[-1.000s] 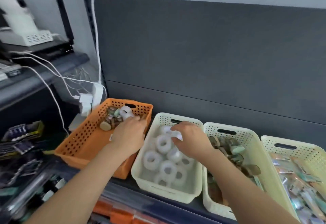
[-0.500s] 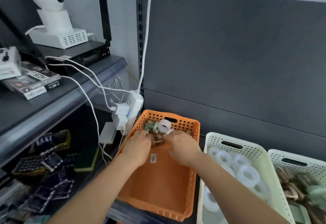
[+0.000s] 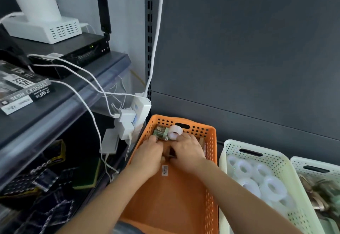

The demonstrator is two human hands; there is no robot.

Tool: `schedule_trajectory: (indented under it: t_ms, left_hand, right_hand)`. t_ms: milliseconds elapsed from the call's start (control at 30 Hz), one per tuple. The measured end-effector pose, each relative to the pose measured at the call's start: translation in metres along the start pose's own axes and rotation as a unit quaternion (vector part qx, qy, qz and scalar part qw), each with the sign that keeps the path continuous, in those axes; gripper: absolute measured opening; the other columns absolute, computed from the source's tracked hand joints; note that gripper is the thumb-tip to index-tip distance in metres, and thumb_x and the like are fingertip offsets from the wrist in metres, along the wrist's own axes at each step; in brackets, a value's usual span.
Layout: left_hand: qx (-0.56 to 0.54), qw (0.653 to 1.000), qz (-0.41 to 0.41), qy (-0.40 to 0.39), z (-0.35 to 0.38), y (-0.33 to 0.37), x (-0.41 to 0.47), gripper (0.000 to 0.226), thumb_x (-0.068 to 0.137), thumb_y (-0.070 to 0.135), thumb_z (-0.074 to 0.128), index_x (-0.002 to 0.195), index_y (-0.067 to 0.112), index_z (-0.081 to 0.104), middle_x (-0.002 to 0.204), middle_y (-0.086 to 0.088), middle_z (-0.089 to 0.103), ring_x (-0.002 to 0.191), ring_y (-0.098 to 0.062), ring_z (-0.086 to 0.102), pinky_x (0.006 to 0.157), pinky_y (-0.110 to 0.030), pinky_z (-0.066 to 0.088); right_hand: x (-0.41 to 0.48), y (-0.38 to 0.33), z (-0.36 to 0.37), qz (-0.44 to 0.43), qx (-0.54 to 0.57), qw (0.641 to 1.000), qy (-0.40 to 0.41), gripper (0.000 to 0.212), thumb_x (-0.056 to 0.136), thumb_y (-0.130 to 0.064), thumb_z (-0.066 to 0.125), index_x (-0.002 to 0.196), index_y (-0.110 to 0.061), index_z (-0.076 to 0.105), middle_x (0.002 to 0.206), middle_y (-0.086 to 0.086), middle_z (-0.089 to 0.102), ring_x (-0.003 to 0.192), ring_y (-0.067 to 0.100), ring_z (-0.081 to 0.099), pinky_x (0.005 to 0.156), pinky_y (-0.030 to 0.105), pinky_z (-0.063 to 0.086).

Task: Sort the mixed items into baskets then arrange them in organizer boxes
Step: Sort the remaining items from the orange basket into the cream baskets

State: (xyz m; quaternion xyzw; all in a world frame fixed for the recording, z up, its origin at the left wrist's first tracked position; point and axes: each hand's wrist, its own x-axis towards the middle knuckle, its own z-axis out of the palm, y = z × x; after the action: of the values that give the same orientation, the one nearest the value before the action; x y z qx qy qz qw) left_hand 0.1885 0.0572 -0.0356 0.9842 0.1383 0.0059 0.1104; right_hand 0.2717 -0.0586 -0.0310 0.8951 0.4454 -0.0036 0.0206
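Your right hand (image 3: pixel 189 152) has come out of the cream basket (image 3: pixel 231 147) at the lower right of the frame. It is now in the orange basket (image 3: pixel 211 160), right beside your left hand (image 3: pixel 147 155). I think that means one drop is done and you are reaching for the next thing to sort.

The last mixed things sit just above your hands, in the middle of the frame. The white roll (image 3: pixel 175 132) touches the top of your right hand's fingers. The green roll (image 3: pixel 161 132) lies beside it, touching your left hand's fingertips. A small brown thing (image 3: pixel 169 155) peeks out between your two hands.

Both hands show only their backs, with the fingers bent down and hidden. I cannot tell if they are gripping anything yet.
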Motion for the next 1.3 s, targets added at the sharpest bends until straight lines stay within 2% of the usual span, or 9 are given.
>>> schedule_trajectory:
  t_ms: [200, 400, 567, 733, 833, 933, 1000, 1167, 1300]
  left_hand:
    - [-0.146, 0.988, 0.002, 0.051, -0.02, 0.015, -0.008, 0.045, 0.083, 0.035, 0.069, 0.125, 0.026, 0.056, 0.111, 0.009, 0.044, 0.097, -0.01, 0.051, 0.077, -0.022, 0.038]
    - [-0.234, 0.967, 0.033, 0.097, -0.034, 0.083, -0.015, 0.057, 0.081, 0.04, 0.072, 0.132, 0.026, 0.053, 0.123, 0.01, 0.046, 0.113, -0.008, 0.044, 0.089, -0.023, 0.034]
    - [-0.305, 0.942, 0.096, 0.103, -0.026, 0.169, -0.02, 0.051, 0.079, 0.027, 0.075, 0.128, 0.021, 0.058, 0.117, 0.006, 0.05, 0.11, -0.01, 0.051, 0.093, -0.024, 0.039]
    - [-0.352, 0.918, 0.175, 0.057, 0.004, 0.259, -0.034, 0.043, 0.079, 0.026, 0.073, 0.12, 0.026, 0.06, 0.11, 0.011, 0.049, 0.1, -0.002, 0.053, 0.078, -0.003, 0.035]
    - [-0.326, 0.921, 0.205, 0.054, 0.023, 0.307, -0.042, 0.04, 0.082, 0.025, 0.07, 0.12, 0.025, 0.059, 0.115, 0.009, 0.048, 0.1, -0.003, 0.051, 0.078, -0.005, 0.031]
    - [-0.247, 0.936, 0.248, 0.041, 0.047, 0.343, -0.048, 0.047, 0.091, 0.022, 0.06, 0.136, 0.02, 0.046, 0.141, 0.005, 0.04, 0.125, -0.012, 0.042, 0.104, -0.022, 0.032]
    - [-0.137, 0.954, 0.265, 0.017, 0.063, 0.355, -0.051, 0.048, 0.097, 0.021, 0.049, 0.143, 0.021, 0.037, 0.156, 0.002, 0.024, 0.14, -0.022, 0.028, 0.118, -0.035, 0.014]
    - [0.008, 0.966, 0.256, -0.032, 0.076, 0.358, -0.051, 0.055, 0.096, 0.019, 0.037, 0.146, 0.03, 0.018, 0.161, -0.003, 0.005, 0.146, -0.02, 0.014, 0.116, -0.057, -0.004]
    - [0.054, 0.966, 0.241, -0.073, 0.069, 0.356, -0.046, 0.061, 0.098, 0.026, 0.032, 0.152, 0.022, 0.004, 0.161, -0.004, -0.002, 0.148, -0.022, -0.001, 0.116, -0.057, -0.004]
  right_hand:
    - [-0.042, 0.026, -0.024, 0.067, 0.203, 0.973, 0.08, 0.036, 0.079, -0.033, 0.062, 0.113, -0.023, 0.062, 0.103, -0.001, 0.05, 0.092, 0.02, 0.056, 0.079, 0.034, 0.05]
    - [-0.109, 0.065, -0.038, 0.149, 0.277, 0.92, 0.233, 0.033, 0.075, -0.028, 0.071, 0.107, -0.021, 0.067, 0.093, -0.007, 0.048, 0.076, 0.011, 0.054, 0.064, 0.021, 0.043]
    - [-0.186, 0.115, -0.046, 0.204, 0.268, 0.887, 0.317, 0.023, 0.076, -0.026, 0.072, 0.099, -0.028, 0.067, 0.09, -0.007, 0.05, 0.076, 0.008, 0.053, 0.066, 0.02, 0.042]
    - [-0.267, 0.169, -0.031, 0.293, 0.228, 0.883, 0.288, 0.037, 0.08, -0.034, 0.069, 0.115, -0.027, 0.062, 0.103, -0.007, 0.052, 0.087, 0.012, 0.055, 0.07, 0.024, 0.043]
    - [-0.307, 0.195, -0.019, 0.331, 0.209, 0.882, 0.263, 0.044, 0.083, -0.035, 0.066, 0.125, -0.025, 0.056, 0.111, -0.005, 0.052, 0.091, 0.017, 0.057, 0.069, 0.023, 0.041]
    - [-0.335, 0.218, -0.009, 0.354, 0.179, 0.885, 0.245, 0.044, 0.085, -0.028, 0.066, 0.127, -0.025, 0.056, 0.113, -0.002, 0.059, 0.089, 0.02, 0.061, 0.065, 0.023, 0.042]
    - [-0.346, 0.228, -0.004, 0.358, 0.145, 0.897, 0.214, 0.036, 0.088, -0.022, 0.062, 0.124, -0.023, 0.06, 0.119, -0.003, 0.063, 0.095, 0.021, 0.064, 0.072, 0.028, 0.049]
    - [-0.357, 0.24, 0.005, 0.313, 0.072, 0.933, 0.161, 0.042, 0.086, -0.005, 0.053, 0.125, -0.021, 0.059, 0.128, -0.005, 0.061, 0.114, 0.019, 0.058, 0.084, 0.033, 0.053]
    - [-0.353, 0.243, 0.005, 0.29, 0.05, 0.947, 0.129, 0.049, 0.086, -0.009, 0.052, 0.133, -0.018, 0.046, 0.133, -0.002, 0.053, 0.121, 0.019, 0.05, 0.09, 0.033, 0.05]
